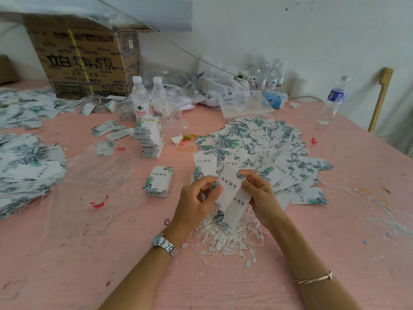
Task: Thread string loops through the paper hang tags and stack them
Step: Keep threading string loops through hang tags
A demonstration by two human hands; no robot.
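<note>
Tags [230, 186] are being pinched by the left hand [196, 198] and right hand [259, 193] over the strings [225, 242], and I am guessing the big pile [257, 142] is done while the small stack [159, 182] is waiting.

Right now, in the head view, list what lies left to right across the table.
loose tag pile → red strip → small tag stack → left hand → held tag → right hand → blue-label bottle
</note>
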